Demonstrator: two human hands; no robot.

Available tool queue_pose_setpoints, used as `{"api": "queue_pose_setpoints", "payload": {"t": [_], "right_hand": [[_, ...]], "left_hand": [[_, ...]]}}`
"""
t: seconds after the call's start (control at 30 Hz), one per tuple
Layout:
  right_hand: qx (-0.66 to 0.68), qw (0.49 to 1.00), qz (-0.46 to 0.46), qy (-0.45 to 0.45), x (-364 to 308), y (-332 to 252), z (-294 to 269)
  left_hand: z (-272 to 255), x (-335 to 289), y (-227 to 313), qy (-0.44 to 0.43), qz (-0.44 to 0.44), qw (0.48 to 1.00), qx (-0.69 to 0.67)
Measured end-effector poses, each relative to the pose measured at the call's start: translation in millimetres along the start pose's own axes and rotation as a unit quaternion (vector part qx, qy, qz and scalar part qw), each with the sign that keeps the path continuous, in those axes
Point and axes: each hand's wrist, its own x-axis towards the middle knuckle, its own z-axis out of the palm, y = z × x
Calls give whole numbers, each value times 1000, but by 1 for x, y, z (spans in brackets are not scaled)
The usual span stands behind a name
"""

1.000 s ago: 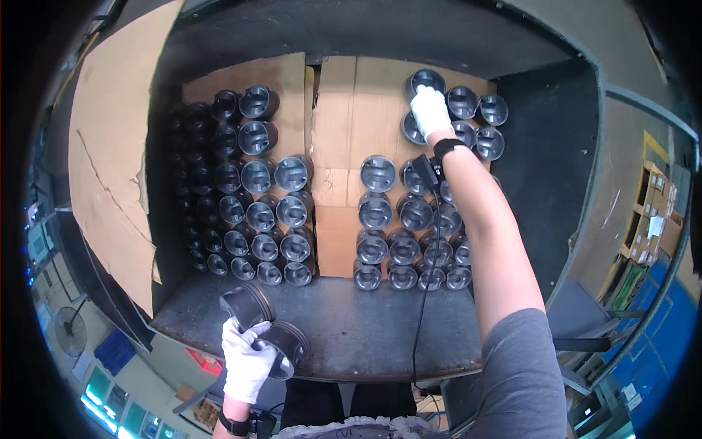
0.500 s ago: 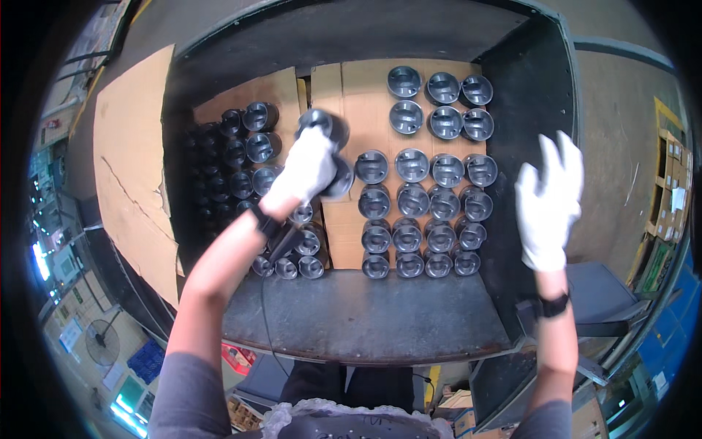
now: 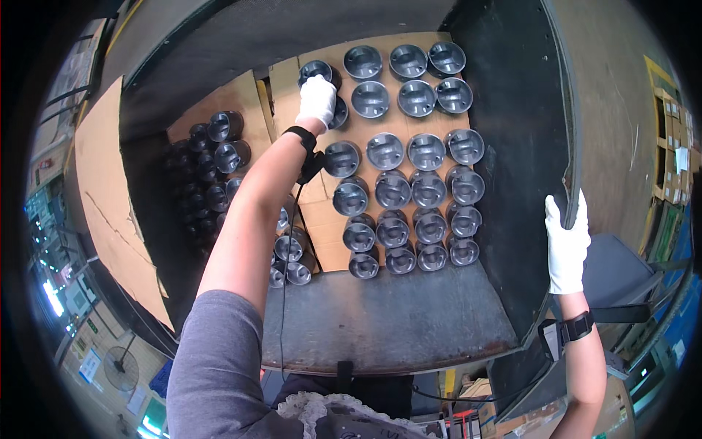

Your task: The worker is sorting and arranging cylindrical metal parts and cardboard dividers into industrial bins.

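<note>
Dk bin floor (image 3: 395, 318) w/ cardbd sheets (image 3: 327, 235); dk pistons (image 3: 385, 151) atop in rows.

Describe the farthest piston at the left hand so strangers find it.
In the dark box, find the cardboard under the right-hand cluster. In that cluster's farthest row, the piston is leftmost, the only one there touching the left hand.

From the person's head, a wide fisheye looks down into the box (image 3: 512, 161).

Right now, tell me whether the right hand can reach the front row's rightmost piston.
Probably not directly: the right hand grasps the edge of the black side wall, which stands between it and that piston. Nothing covers the piston, though.
</note>
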Motion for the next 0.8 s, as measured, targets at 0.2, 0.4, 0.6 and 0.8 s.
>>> {"api": "queue_pose_setpoints", "payload": {"t": [0.2,0.4,0.6,0.8], "right_hand": [[-6,1000,-4,13,0,5,1],[9,999,-27,27,1,1,2],[-14,998,-44,41,0,5,0],[-17,1000,-16,12,0,-1,-1]], "left_hand": [[-3,12,2,-29,77,986,148],[-16,-27,8,128,176,971,98],[-21,-128,92,-7,313,948,-62],[30,-139,99,-54,260,963,-36]]}}
